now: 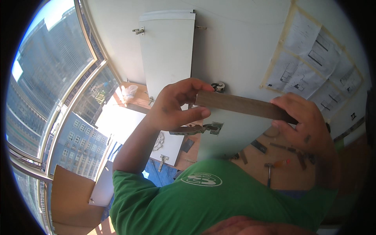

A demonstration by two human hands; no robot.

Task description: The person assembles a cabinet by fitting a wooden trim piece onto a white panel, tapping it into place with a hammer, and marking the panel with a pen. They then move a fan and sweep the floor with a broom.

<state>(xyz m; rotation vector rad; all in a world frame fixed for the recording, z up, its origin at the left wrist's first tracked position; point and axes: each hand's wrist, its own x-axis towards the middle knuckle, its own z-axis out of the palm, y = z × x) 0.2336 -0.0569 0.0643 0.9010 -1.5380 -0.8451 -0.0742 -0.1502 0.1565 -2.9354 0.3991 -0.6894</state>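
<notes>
Okay, brown strip [239, 105] runs along the top of our white panel [235, 135]. Our right hand [302, 119] pinches the strip's right end; our left hand [175, 103] curls around the left end, but we can't tell if that grip touches.

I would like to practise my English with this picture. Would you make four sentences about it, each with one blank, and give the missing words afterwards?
1. In colour, the strip between the left hand and the right hand is ____.
2. Just below the strip in the picture, a metal ____ is fixed to the white panel.
3. The person's shirt is ____ in colour.
4. The paper sheets with drawings are taped to the ____.

Missing words: brown; hinge; green; wall.
</notes>
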